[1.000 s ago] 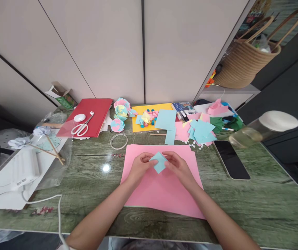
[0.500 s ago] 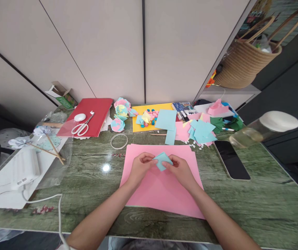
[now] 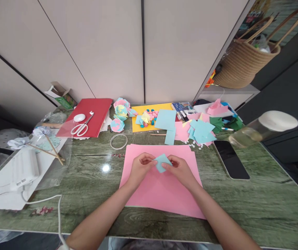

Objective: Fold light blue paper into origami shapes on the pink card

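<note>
A small light-blue paper piece (image 3: pixel 162 162), partly folded, is pinched between both hands over a large pink sheet (image 3: pixel 161 191) that lies flat on the green table (image 3: pixel 255 201). My left hand (image 3: pixel 140 167) grips its left corner with curled fingers. My right hand (image 3: pixel 180 169) holds its right side, thumb and fingers pressed on the paper. Both forearms reach in from the near edge.
Behind the pink sheet lie a white ring (image 3: pixel 119 141), blue and pink paper squares (image 3: pixel 199 131), folded paper flowers (image 3: pixel 121 111), a yellow sheet (image 3: pixel 141 118) with small beads, white scissors (image 3: pixel 81 126) on a red folder (image 3: pixel 91 113). A black phone (image 3: pixel 231 159) and a bottle (image 3: pixel 263 128) sit right.
The blue paper has been folded and turned slightly; my fingers have drawn closer together on it. The hands stay over the same spot on the pink sheet.
</note>
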Tool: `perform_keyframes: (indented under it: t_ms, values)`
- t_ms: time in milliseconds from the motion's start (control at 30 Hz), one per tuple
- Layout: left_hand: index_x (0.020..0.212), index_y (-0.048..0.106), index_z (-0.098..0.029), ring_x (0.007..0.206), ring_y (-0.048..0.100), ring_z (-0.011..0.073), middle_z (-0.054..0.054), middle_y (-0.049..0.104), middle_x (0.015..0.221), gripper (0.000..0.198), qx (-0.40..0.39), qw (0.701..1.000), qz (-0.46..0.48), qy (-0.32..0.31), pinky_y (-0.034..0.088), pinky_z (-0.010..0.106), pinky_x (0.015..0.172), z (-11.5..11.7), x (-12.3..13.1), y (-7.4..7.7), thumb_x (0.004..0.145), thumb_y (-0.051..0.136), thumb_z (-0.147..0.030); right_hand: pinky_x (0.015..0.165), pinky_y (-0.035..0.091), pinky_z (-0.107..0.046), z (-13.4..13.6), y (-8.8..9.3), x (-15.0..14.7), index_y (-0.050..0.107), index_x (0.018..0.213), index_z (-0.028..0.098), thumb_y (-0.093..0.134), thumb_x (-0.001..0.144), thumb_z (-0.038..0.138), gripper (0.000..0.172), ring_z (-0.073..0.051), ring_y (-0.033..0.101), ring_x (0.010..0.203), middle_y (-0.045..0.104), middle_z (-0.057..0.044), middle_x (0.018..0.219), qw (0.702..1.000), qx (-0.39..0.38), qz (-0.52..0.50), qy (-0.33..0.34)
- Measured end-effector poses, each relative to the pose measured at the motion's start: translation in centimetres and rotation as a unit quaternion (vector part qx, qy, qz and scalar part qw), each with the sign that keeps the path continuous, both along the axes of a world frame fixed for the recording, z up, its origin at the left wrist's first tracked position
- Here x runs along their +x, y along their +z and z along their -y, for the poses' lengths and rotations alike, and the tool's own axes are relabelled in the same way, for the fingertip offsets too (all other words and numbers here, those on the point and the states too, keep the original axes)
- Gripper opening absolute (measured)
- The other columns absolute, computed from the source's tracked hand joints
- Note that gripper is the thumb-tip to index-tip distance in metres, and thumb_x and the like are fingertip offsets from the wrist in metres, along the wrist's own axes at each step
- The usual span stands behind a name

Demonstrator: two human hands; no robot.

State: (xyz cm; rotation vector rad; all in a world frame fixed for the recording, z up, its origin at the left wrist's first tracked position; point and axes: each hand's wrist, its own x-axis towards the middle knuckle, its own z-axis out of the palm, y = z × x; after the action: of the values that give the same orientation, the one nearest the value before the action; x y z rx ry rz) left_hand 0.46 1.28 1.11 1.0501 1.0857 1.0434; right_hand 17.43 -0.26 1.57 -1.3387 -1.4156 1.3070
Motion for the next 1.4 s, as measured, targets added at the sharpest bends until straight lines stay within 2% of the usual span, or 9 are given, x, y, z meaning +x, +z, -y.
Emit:
perform_keyframes:
  t_ms: [100, 200, 300, 467, 600, 767, 1033, 1400]
  values:
    - [0.077, 0.061, -0.016, 0.068, 0.056, 0.0130, 0.002, 0.061, 0.074, 0.016, 0.033, 0.999, -0.007, -0.032, 0.044, 0.023, 0.064, 0.2, 0.0, 0.2, 0.065, 0.070, -0.023, 0.060, 0.036, -0.024, 0.0, -0.1, -0.1, 0.057, 0.075, 0.017, 0.061, 0.072, 0.035, 0.018, -0.013, 0.048, 0.067, 0.054, 0.001, 0.070, 1.000, -0.007, 0.004, 0.018]
    - [0.080, 0.062, -0.016, 0.073, 0.056, 0.0147, 0.003, 0.061, 0.079, 0.013, 0.056, 0.997, -0.023, -0.056, 0.044, 0.025, 0.068, 0.4, 0.1, 0.4, 0.070, 0.066, -0.024, 0.056, 0.034, -0.024, 0.1, -0.3, -0.3, 0.054, 0.068, 0.017, 0.060, 0.071, 0.037, 0.021, -0.013, 0.045, 0.063, 0.050, 0.002, 0.064, 0.999, -0.012, 0.035, 0.003]
    - [0.077, 0.063, -0.016, 0.075, 0.057, 0.0162, 0.004, 0.063, 0.078, 0.012, 0.045, 0.997, -0.033, -0.047, 0.044, 0.026, 0.070, 0.5, 0.2, 0.3, 0.072, 0.065, -0.027, 0.055, 0.033, -0.023, 0.2, -0.3, -0.3, 0.050, 0.064, 0.017, 0.059, 0.071, 0.037, 0.022, -0.012, 0.043, 0.061, 0.047, 0.003, 0.062, 0.999, -0.015, 0.048, -0.008]
    - [0.073, 0.064, -0.017, 0.066, 0.058, 0.0151, 0.002, 0.063, 0.068, 0.015, 0.011, 0.999, -0.019, -0.026, 0.044, 0.026, 0.065, 0.4, 0.3, -0.1, 0.064, 0.071, -0.027, 0.052, 0.033, -0.023, 0.3, 0.1, -0.3, 0.051, 0.067, 0.017, 0.058, 0.072, 0.038, 0.023, -0.011, 0.041, 0.058, 0.046, 0.003, 0.061, 0.999, -0.036, 0.032, 0.023]
    - [0.071, 0.064, -0.016, 0.063, 0.058, 0.0145, 0.002, 0.063, 0.066, 0.017, 0.006, 0.999, -0.015, -0.036, 0.045, 0.025, 0.062, 0.4, 0.4, 0.1, 0.062, 0.073, -0.028, 0.050, 0.032, -0.023, 0.3, 0.3, -0.3, 0.051, 0.063, 0.016, 0.059, 0.070, 0.040, 0.026, -0.011, 0.041, 0.055, 0.046, 0.003, 0.058, 0.998, -0.050, 0.034, 0.018]
    - [0.078, 0.063, -0.016, 0.066, 0.059, 0.0147, 0.002, 0.064, 0.069, 0.021, 0.013, 0.998, -0.013, -0.064, 0.045, 0.025, 0.064, 0.4, 0.3, 0.3, 0.063, 0.072, -0.027, 0.050, 0.032, -0.023, 0.4, 0.3, -0.4, 0.050, 0.061, 0.017, 0.061, 0.068, 0.040, 0.027, -0.011, 0.041, 0.054, 0.046, 0.004, 0.056, 0.997, -0.059, 0.050, 0.003]
    - [0.076, 0.061, -0.016, 0.062, 0.058, 0.0137, 0.001, 0.062, 0.064, 0.019, 0.016, 0.999, -0.007, -0.033, 0.044, 0.025, 0.062, -0.4, -0.4, 0.2, 0.064, 0.072, -0.027, 0.059, 0.039, -0.025, -0.1, 0.6, 0.3, 0.057, 0.064, 0.016, 0.059, 0.068, 0.030, 0.015, -0.014, 0.049, 0.063, 0.055, 0.001, 0.064, 0.999, -0.031, 0.017, -0.004]
    - [0.080, 0.062, -0.017, 0.065, 0.058, 0.0123, 0.000, 0.063, 0.065, 0.021, -0.006, 1.000, 0.016, -0.015, 0.043, 0.023, 0.065, -1.2, -1.2, 0.2, 0.064, 0.072, -0.025, 0.065, 0.040, -0.027, -0.8, 0.6, 1.5, 0.058, 0.065, 0.016, 0.060, 0.069, 0.029, 0.014, -0.014, 0.051, 0.066, 0.057, 0.000, 0.067, 0.999, -0.037, -0.010, 0.012]
